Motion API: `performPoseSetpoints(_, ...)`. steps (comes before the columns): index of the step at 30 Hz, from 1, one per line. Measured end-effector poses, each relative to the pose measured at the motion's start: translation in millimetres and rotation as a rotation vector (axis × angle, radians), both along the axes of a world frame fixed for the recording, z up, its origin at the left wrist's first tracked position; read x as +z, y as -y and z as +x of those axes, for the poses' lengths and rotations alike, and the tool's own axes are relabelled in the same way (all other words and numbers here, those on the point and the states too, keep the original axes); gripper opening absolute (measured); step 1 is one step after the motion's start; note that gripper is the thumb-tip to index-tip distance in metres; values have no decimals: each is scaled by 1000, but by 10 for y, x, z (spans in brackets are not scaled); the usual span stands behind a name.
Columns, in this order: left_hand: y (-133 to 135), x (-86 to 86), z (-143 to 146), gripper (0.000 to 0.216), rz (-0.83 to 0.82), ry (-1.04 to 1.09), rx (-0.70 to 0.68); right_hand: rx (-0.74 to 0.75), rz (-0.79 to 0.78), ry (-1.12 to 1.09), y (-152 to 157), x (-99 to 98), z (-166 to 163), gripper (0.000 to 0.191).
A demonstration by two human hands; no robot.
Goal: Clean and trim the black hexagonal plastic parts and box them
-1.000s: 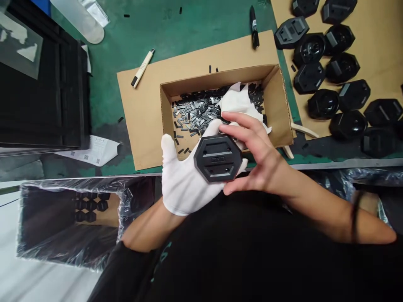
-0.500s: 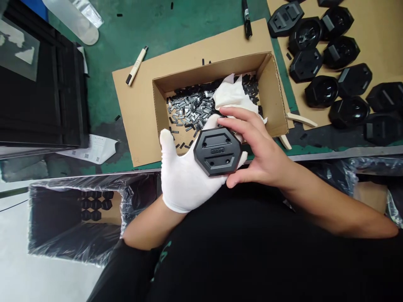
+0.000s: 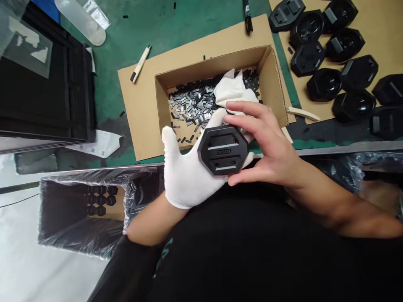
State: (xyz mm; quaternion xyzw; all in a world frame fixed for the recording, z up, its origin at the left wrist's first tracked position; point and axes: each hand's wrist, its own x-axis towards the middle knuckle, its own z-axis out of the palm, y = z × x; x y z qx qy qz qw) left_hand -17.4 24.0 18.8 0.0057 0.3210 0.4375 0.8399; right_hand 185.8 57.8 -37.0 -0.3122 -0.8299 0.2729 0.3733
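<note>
A black octagonal plastic piece with two long recesses, small holes and raised lettering at its centre lies face up across my left hand. That hand wears a white glove; its thumb stands out to the left, and its fingers pass behind the piece. My right hand, bare, grips the right side of the piece, with thumb at the lower edge and fingers at the upper edge. Just beyond both hands is an open cardboard box holding many small black strips and a crumpled white glove or cloth.
Several similar black pieces sit on cardboard at the right. A cutter and a black marker lie beyond the box. Black crates stand left. Below them, a plastic-lined box contains more black pieces.
Both hands and the black piece have shifted slightly right in the view, and the surroundings have shifted a little too. The grip looks the same.
</note>
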Motion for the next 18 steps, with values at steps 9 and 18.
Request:
performPoseSetpoints(9, 96, -15, 12, 94, 10, -61, -9, -24, -27, -77, 92, -100, -10, 101)
performPoseSetpoints(18, 123, -116, 96, 65, 146, -203, -82, -31, -154, -242, 178, -105, 6, 87)
